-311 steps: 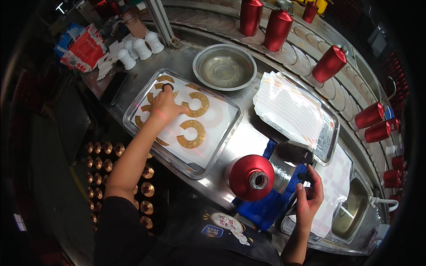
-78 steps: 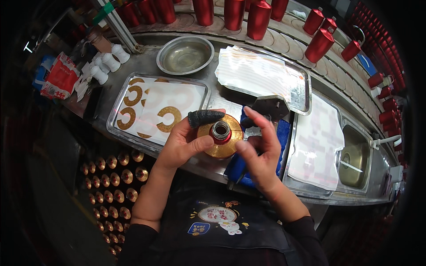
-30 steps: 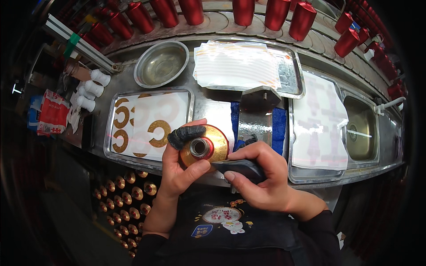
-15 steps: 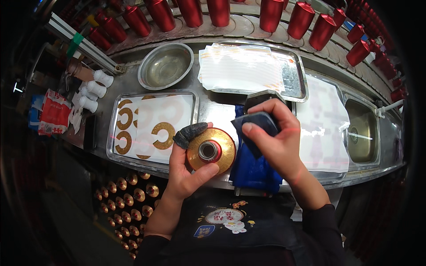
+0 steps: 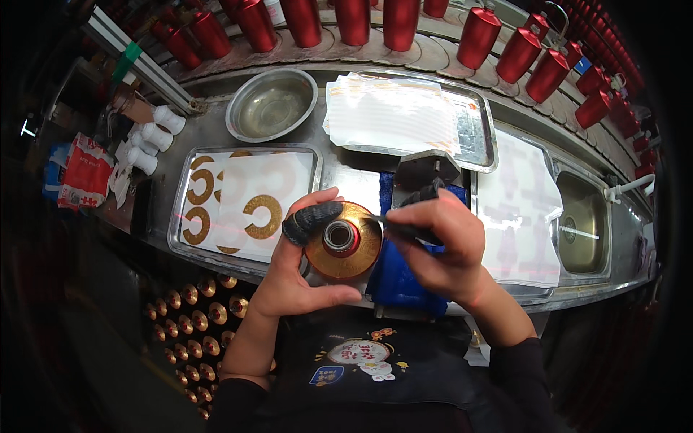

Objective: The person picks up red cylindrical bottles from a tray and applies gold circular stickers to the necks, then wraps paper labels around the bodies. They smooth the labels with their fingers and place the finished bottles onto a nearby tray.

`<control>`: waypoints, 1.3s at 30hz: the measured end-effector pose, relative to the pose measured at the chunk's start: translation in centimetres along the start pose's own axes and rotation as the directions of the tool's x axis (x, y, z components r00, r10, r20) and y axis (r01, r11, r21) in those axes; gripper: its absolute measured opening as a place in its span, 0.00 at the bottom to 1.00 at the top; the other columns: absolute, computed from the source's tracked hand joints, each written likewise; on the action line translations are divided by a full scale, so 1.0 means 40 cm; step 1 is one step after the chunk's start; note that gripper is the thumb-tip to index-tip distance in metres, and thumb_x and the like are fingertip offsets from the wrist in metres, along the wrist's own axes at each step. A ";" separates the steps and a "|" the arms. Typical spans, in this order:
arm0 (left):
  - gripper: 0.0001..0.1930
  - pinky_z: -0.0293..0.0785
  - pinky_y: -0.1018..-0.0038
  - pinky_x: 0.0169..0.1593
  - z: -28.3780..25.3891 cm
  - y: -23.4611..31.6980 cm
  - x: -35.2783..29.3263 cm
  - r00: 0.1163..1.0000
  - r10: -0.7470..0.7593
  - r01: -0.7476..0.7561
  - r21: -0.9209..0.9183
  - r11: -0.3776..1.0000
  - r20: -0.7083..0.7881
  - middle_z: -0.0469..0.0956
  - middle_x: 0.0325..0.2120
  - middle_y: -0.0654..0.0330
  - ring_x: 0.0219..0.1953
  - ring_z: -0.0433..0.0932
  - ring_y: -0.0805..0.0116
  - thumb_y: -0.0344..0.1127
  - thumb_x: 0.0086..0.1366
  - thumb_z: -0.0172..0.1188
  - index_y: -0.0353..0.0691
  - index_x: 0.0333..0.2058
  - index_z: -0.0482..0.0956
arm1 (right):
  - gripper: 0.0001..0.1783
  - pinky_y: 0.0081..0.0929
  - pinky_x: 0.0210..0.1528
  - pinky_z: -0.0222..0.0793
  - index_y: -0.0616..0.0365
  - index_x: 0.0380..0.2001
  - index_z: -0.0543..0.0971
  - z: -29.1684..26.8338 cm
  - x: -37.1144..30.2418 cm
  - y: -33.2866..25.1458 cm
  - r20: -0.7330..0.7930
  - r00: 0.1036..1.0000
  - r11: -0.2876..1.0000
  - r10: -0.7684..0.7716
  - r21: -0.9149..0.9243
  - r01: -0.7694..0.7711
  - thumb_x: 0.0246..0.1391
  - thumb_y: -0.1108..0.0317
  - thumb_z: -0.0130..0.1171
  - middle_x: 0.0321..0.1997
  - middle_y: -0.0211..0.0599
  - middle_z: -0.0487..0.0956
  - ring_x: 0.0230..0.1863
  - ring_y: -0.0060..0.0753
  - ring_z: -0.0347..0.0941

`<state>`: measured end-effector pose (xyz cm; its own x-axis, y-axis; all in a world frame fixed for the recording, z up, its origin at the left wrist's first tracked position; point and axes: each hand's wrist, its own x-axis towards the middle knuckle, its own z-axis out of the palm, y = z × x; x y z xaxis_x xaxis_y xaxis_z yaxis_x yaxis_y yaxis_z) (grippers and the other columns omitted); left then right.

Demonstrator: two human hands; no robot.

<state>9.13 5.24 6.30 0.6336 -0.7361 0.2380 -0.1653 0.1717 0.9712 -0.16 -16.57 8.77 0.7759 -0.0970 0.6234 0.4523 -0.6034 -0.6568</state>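
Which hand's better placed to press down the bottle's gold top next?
Right, probably: the right hand already grips a dark flat tool, its tip at the gold top's edge. The left hand is occupied holding the bottle.

On the black apron (image 5: 426, 372) there is an oval white print (image 5: 357, 351) with characters in pinkish red, and near it a blue badge (image 5: 327, 375) which carries small light marks, too small to read surely. The red bag (image 5: 85, 172) at the left side of the table bears white printing, with small lettering and a larger pattern, also not clear. On the gold label (image 5: 361, 252) of the bottle (image 5: 351, 226), fine marks are visible, but I cannot tell if they are letters.
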 end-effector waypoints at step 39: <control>0.40 0.69 0.59 0.62 0.078 -0.019 -0.005 0.927 0.236 -0.077 0.466 0.881 -0.293 0.69 0.56 0.50 0.60 0.70 0.48 0.36 0.43 0.79 0.42 0.57 0.71 | 0.19 0.32 0.34 0.72 0.56 0.36 0.86 0.057 -0.009 -0.103 0.042 0.990 0.982 -0.136 -0.127 0.140 0.35 0.83 0.70 0.30 0.37 0.79 0.32 0.42 0.77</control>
<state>6.79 3.20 5.47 0.7693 -0.4498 0.4536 -0.5471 -0.0973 0.8314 -1.28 -12.24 10.28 0.7251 0.0196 0.6883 0.4971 -0.7066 -0.5036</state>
